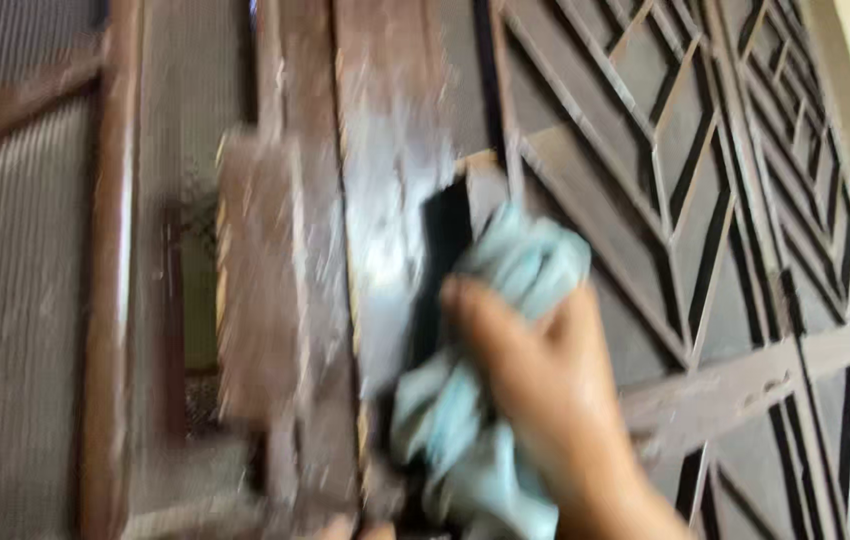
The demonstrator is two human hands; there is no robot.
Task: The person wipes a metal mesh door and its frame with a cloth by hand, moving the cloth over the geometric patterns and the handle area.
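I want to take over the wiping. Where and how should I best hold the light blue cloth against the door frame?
Grip the bunched middle of the light blue cloth, coming from the right as the right hand does now, fingers wrapped over the wad. It is crumpled into a thick lump with loose ends above and below, so the middle probably gives the firmest hold against the dusty wooden frame.

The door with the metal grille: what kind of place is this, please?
Probably a house entrance. A right hand presses a light blue cloth against a dusty brown door frame, beside a patterned metal grille.
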